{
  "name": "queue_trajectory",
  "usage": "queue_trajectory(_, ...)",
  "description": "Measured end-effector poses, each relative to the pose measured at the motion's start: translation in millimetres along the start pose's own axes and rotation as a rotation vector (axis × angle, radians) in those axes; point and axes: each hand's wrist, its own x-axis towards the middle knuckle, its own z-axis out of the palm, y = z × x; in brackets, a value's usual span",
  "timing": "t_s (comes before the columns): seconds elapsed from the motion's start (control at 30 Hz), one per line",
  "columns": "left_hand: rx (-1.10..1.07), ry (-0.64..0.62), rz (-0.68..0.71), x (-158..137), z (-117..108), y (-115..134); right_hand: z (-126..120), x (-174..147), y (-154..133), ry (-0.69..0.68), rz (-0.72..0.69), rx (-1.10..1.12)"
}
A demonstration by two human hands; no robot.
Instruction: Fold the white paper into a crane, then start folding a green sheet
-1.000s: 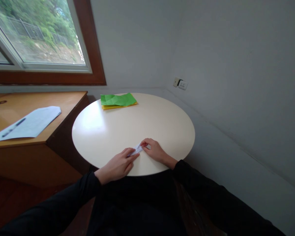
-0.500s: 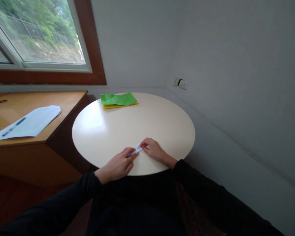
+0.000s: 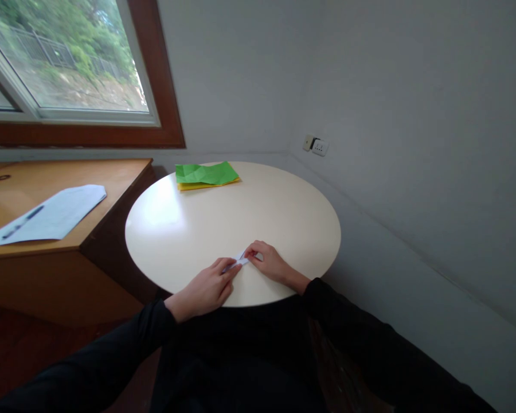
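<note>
A small folded piece of white paper lies near the front edge of the round cream table. My left hand grips its left end between thumb and fingers, with the palm resting low over the table. At the other end, my right hand pinches the paper with the fingertips and thumb curled together. Parts of the paper under both sets of fingers are hidden, so its full shape cannot be made out.
Creased green paper lies over yellow paper at the table's back left. On the wooden desk to the left are white sheets with a pen on them. A wall socket is beyond the table.
Almost nothing differs. The left thumb has shifted very slightly on the paper; both hands keep their places, and the whole view has drifted a little.
</note>
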Motion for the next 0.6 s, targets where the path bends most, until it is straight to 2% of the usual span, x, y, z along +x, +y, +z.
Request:
queue_trajectory(0.23, 0.044, -0.049, -0.008, 3.1, -4.4, 2.7, -2.7, -0.8, 4.2, -0.026, 0.019, 0.045)
queue_trajectory(0.47, 0.045, -0.026, -0.005, 2.1, -2.5, 2.4, -2.5, -2.2, 10.5, -0.012, 0.043, 0.061)
queue_trajectory(0.6, 0.062, -0.013, 0.011, 1.9, -2.5, 2.4, -1.7, -2.2, 17.5, 0.074, 0.050, 0.052)
